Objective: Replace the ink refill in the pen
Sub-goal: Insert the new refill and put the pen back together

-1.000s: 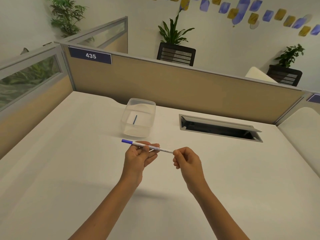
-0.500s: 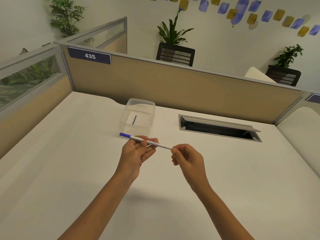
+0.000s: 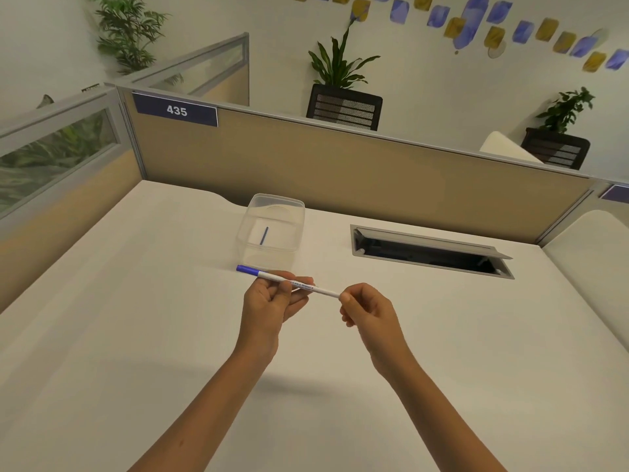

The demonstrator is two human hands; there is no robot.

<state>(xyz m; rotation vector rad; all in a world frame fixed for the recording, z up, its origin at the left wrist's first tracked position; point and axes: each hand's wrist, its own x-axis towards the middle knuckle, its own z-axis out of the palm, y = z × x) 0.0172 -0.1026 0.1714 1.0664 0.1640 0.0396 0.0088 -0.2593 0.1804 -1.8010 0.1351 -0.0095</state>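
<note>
I hold a thin white pen [image 3: 320, 290] with a blue cap end level above the white desk [image 3: 136, 335]. My left hand [image 3: 269, 304] grips the barrel near its middle, and the blue end sticks out to the left. My right hand [image 3: 366, 310] pinches the pen's right end between fingertips; that tip is hidden by the fingers. Just beyond the pen stands a clear plastic container [image 3: 272, 229] with a short blue refill [image 3: 263, 236] lying inside it.
A recessed cable slot [image 3: 429, 250] with an open flap lies in the desk to the right of the container. Beige partition walls [image 3: 340, 172] close off the back and the left side. Potted plants stand behind the partition.
Both hands have lifted slightly and moved a little farther from me with the pen. The grip on it looks the same.
</note>
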